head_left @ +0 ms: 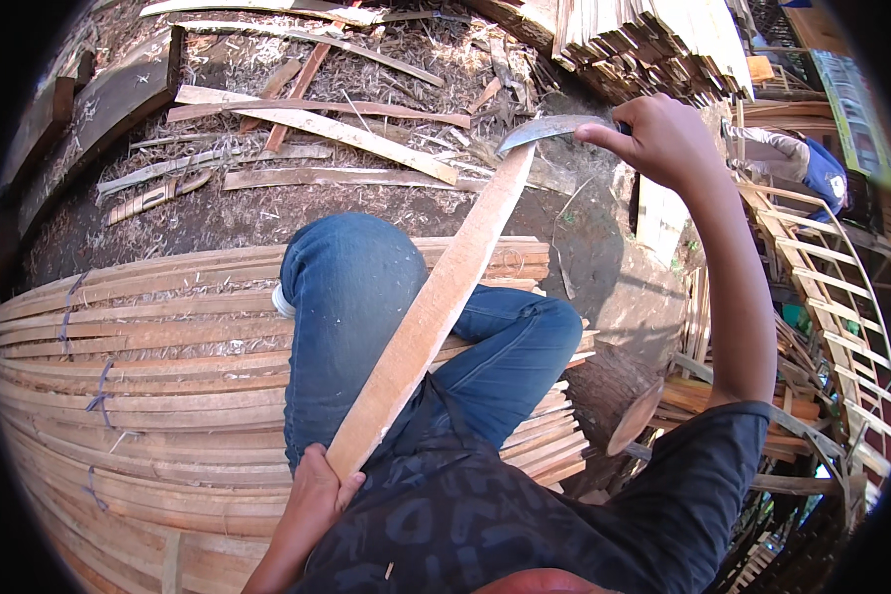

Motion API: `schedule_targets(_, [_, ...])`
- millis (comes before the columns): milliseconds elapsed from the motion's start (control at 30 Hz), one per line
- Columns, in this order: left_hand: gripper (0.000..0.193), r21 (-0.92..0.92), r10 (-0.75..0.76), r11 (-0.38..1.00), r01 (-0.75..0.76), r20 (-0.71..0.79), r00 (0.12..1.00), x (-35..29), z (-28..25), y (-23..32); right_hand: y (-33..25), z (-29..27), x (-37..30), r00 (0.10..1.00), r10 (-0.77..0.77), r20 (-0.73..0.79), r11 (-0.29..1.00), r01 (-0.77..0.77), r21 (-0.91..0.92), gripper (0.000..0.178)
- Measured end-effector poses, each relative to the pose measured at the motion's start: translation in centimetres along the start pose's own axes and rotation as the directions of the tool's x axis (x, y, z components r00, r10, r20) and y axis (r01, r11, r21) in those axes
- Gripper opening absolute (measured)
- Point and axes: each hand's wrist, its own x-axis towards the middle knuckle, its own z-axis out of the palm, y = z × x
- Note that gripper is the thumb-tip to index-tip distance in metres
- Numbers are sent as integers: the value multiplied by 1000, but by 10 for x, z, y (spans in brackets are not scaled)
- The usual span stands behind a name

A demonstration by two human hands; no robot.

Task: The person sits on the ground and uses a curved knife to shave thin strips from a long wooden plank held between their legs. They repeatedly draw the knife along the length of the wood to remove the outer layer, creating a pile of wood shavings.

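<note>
A long, flat wooden slat point(441, 297) slants across my lap, its far end raised beyond my knees. At its near end my left hand point(319, 492) is closed round the wood, close to my waist. My right hand point(663, 139) is raised at the far right and grips a dark handle, mostly hidden by the fingers. From it reaches a knife with a curved grey blade point(546, 129), whose tip end meets the slat's far end. My thumb points along toward the blade.
Tied bundles of slats point(148, 396) lie under and left of my legs. Loose strips point(342, 134) and shavings cover the ground ahead. A timber stack point(653, 49) stands at the back, a log point(614, 396) at my right. Farther right are a ladder-like frame point(837, 297) and another person point(824, 173).
</note>
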Motion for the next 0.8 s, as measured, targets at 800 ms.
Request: schedule_targets(800, [55,-89,-45,995,48,35,998,-4,-1,-1,17,95,-58,894,425,-140,660,-200,724,69])
